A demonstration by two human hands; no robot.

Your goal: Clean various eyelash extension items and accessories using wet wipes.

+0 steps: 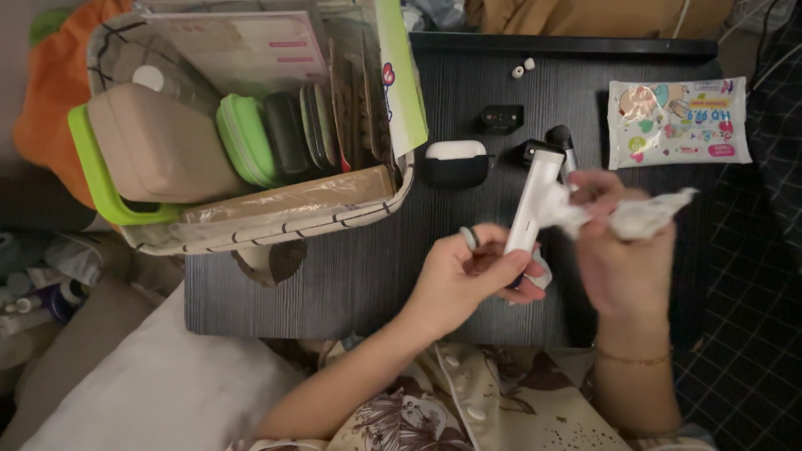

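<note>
My left hand [472,276] grips the lower end of a slim white handheld device [531,205], held upright and slightly tilted over the dark table [351,284]. My right hand [622,250] holds a crumpled white wipe [643,213] pressed against the device's upper part. A ring sits on a finger of my left hand. The right hand is blurred by motion.
A storage basket [251,238] at the left holds green, beige and dark cases and booklets. On the table lie a white and dark earbud case [455,161], a small black part [501,118], two white ear tips [523,68] and a pack of wet wipes [677,121].
</note>
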